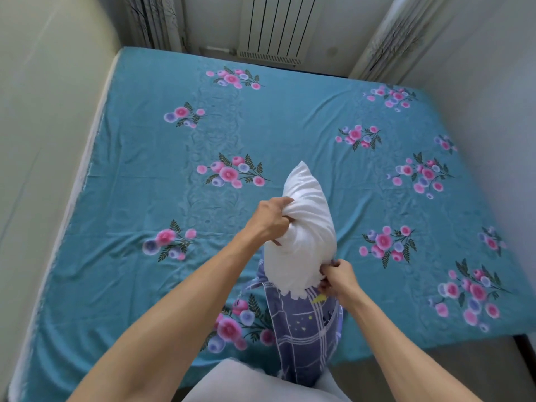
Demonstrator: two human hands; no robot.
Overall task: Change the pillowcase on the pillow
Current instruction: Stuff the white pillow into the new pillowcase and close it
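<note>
White fabric pillow: stood upright over the teal floral bedsheet, lower end inside the purple checked star-print pillowcase. Left hand: fingers curled, gripping bunched pillow fabric. Right hand: fingertips pinched the pillowcase's opening edge against the pillow.

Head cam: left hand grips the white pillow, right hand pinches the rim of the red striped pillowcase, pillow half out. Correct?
One thing is off: the pillowcase is not red striped; the head view shows it blue-purple with a white grid and small yellow stars. The rest stands: the left hand grips the white pillow, the right hand pinches the pillowcase rim, and the pillow is about half out.
</note>
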